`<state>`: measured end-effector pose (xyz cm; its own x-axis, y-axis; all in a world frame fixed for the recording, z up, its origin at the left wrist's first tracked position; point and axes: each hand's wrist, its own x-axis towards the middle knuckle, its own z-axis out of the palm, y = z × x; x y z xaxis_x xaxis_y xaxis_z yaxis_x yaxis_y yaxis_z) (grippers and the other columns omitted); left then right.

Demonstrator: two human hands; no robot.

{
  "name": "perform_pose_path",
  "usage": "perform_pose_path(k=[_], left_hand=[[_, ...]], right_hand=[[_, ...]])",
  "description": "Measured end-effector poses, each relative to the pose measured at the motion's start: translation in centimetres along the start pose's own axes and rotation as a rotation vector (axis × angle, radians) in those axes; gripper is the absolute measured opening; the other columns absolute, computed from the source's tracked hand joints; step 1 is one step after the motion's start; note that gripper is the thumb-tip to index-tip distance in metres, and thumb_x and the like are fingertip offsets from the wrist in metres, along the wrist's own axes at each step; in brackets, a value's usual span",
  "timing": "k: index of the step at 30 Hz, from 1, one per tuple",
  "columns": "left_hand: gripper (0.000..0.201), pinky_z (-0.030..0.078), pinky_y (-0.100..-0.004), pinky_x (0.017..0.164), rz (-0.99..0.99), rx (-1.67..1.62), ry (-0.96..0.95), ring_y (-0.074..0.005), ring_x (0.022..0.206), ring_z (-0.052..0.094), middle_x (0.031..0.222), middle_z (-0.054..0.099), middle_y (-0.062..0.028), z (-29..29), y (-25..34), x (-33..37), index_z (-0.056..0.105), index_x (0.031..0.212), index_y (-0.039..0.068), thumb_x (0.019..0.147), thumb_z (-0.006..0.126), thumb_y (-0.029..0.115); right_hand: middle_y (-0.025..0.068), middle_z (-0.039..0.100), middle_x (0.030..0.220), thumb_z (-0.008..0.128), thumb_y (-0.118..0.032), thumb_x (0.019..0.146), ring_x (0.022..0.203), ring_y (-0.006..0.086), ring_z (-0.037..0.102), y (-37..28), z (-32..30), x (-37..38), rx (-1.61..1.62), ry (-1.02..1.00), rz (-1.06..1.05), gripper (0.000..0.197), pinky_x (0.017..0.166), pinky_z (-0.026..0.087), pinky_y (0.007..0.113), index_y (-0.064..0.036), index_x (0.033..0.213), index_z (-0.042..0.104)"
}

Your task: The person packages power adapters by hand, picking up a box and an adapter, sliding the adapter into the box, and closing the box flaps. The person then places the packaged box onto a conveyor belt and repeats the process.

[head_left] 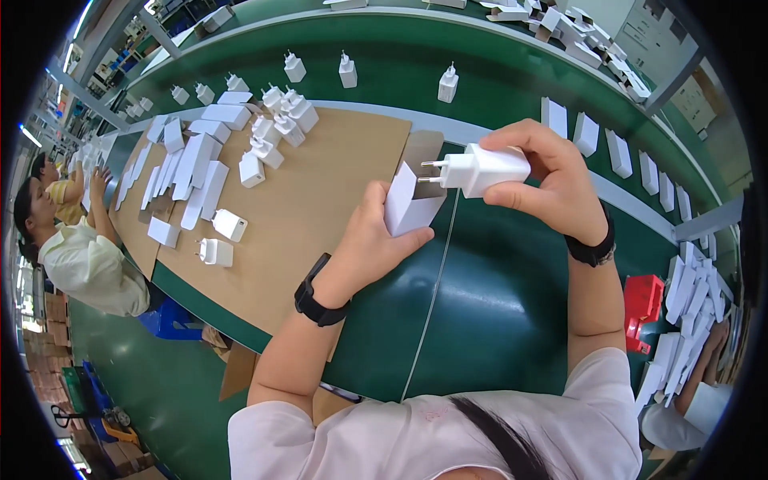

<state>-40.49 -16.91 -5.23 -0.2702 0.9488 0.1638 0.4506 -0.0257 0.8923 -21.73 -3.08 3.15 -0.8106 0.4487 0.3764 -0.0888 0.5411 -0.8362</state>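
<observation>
My left hand (380,230) grips a small white box (412,205) whose end flap stands open. In my right hand (552,176) is a white charger (484,170), pinched between thumb and fingers. Its two metal pins point left, right at the mouth of the box; I cannot tell whether they touch it. Both hands are above the table, over the border between the brown board (336,160) and the dark green surface (496,280). To the left, a group of white chargers (288,120) stands on the board, with two more lying nearer to me.
Many flat white boxes (192,164) are heaped at the left of the board. Along the green belt (400,80) ahead stand spaced chargers and boxes (618,154). A red bin (642,308) and more boxes (684,296) are at the right. Co-workers (84,256) sit at the left.
</observation>
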Motion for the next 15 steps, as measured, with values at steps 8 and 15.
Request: perform_pose_path(k=[8,15], left_hand=[[0.048,0.048,-0.0361,0.078,0.114,0.164,0.059,-0.03,0.091,0.061,0.1,0.061,-0.0152,0.1,0.7,-0.3,0.053,0.108,0.004,0.066,0.076,0.01],[0.052,0.047,-0.0328,0.081,0.014,-0.158,0.06,-0.0224,0.092,0.06,0.1,0.062,-0.0113,1.0,0.3,-0.2,0.053,0.113,0.003,0.068,0.076,0.01]], right_hand=[[0.0075,0.06,0.086,0.073,-0.008,0.069,0.073,0.0177,0.058,-0.6,-0.3,1.1,-0.546,-0.236,-0.188,0.033,0.062,0.047,0.025,-0.0047,0.1,0.063],[0.0068,0.06,0.09,0.075,-0.007,0.065,0.074,0.0193,0.058,-1.3,1.4,3.0,-0.358,-0.222,-0.008,0.03,0.064,0.048,0.026,-0.0034,0.091,0.059]])
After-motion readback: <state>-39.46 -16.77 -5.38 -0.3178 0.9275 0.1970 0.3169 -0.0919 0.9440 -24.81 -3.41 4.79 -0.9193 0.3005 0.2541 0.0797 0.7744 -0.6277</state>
